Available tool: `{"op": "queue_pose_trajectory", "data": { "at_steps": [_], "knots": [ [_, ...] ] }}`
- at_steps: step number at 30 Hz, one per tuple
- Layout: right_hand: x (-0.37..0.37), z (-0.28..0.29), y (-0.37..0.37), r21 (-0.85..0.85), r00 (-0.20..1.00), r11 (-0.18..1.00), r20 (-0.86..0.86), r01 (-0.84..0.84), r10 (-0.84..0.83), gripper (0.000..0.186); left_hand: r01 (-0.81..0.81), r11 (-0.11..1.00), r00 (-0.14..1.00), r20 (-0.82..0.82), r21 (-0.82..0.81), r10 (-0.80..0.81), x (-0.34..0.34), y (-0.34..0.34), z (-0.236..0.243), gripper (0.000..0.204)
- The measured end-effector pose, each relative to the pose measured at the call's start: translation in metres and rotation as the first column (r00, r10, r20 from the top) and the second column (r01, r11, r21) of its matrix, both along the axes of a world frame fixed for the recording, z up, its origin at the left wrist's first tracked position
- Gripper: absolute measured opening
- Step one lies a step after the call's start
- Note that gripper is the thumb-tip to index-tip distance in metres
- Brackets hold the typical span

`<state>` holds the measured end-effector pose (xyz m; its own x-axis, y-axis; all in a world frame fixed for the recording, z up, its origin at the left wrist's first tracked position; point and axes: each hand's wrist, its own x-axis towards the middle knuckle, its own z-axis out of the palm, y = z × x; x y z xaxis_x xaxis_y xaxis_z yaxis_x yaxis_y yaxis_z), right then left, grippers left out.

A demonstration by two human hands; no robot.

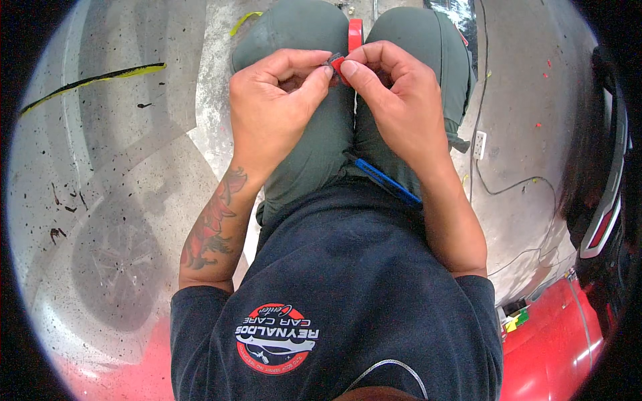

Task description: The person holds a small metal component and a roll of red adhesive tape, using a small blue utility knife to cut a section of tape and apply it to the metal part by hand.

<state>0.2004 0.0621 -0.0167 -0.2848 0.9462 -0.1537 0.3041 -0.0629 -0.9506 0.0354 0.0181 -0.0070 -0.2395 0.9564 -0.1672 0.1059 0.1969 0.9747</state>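
Note:
Above my lap, my two hands meet fingertip to fingertip. My left hand (273, 107) pinches a small dark grey piece (336, 57) between thumb and fingers; what kind of part it is cannot be made out. Against that piece lies a short bit of red tape (340, 68), which my right hand (404, 100) pinches with thumb and index finger. Just beyond the fingertips, a roll of red tape (355, 32) stands on edge between my knees. A blue slim tool (386, 180), perhaps a utility knife, rests across my lap near the right forearm.
A power strip (479, 145) with a black cable lies on the floor at right. Red scraps (539, 125) are scattered there. A dark car body part (605, 194) stands at far right, with a red panel (558, 347) below. A black-yellow strip (93, 81) lies left.

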Motion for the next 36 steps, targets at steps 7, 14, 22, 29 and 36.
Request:
{"op": "queue_pose_trajectory", "data": {
  "at_steps": [7,14,22,29,36],
  "knots": [
    [-0.0002,0.003,0.0007,0.015,1.0,1.0,0.011,0.001,-0.001,0.024,0.04,0.998,0.998,-0.049,-0.058,-0.042,0.0002,0.0003,0.0022,0.019],
    [-0.0008,0.0012,0.0012,0.017,1.0,1.0,0.004,0.0,0.0,0.024,0.043,0.998,0.998,-0.036,-0.046,-0.045,0.0,-0.0002,0.0013,0.019],
    [-0.0016,0.0006,0.0016,0.021,1.0,1.0,0.014,0.003,-0.003,0.024,0.05,0.998,0.998,-0.034,-0.039,-0.051,-0.0014,-0.0005,0.0003,0.019],
    [-0.0026,0.0019,0.0013,0.018,0.999,1.0,0.039,0.014,-0.015,0.023,0.042,0.999,0.999,-0.024,-0.004,-0.042,-0.0014,-0.0002,-0.0008,0.018],
    [-0.0041,0.0016,0.0015,0.016,0.999,1.0,0.045,0.024,-0.025,0.023,0.037,0.999,0.999,-0.023,0.015,-0.036,-0.002,-0.0008,-0.0017,0.017]
  ]
}}
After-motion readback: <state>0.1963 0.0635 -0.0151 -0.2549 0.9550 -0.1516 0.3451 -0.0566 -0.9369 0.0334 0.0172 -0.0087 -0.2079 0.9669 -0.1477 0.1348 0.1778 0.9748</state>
